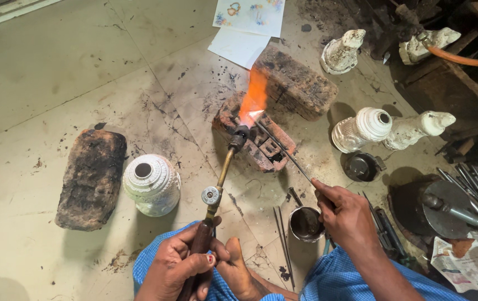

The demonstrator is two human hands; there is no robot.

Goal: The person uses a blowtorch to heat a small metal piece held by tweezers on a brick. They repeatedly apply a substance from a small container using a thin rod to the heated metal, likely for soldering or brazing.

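Note:
My left hand (178, 268) grips the dark handle of a brass gas torch (220, 178) that points away from me. Its orange flame (254, 96) burns over a scorched brick (261, 139) on the floor. My right hand (343, 214) pinches a thin metal rod (286, 152); the rod's far tip sits in the base of the flame on the brick. A second, larger brick (297, 81) stands behind the flame. A small metal cup (304, 224) sits on the floor just left of my right hand. My bare foot (239, 273) lies between my hands.
A charred block (91, 177) and a white ornate pot (151, 184) sit at left. More white ornate pieces (361, 129) stand at right and at the back. Tools (462, 209) and an orange hose (462, 58) crowd the right side. Papers (248, 25) lie beyond the bricks.

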